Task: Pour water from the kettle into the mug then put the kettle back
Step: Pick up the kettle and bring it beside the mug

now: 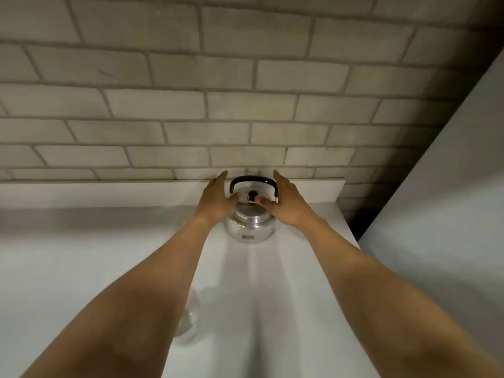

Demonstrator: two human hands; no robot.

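Note:
A shiny steel kettle [249, 223] with a black arched handle and a small lid knob stands upright on the white counter [272, 282], close to the back wall. My left hand [216, 199] is spread at the kettle's left side, thumb near the lid. My right hand [285, 201] is spread at its right side, thumb almost at the knob. Neither hand grips the handle. A clear glass mug [191, 317] stands nearer to me, mostly hidden behind my left forearm.
A pale brick-tiled wall [218, 105] rises behind a low white ledge [109, 192]. The counter ends on the right, where a dark gap [354, 225] separates it from a tall white panel [450, 214].

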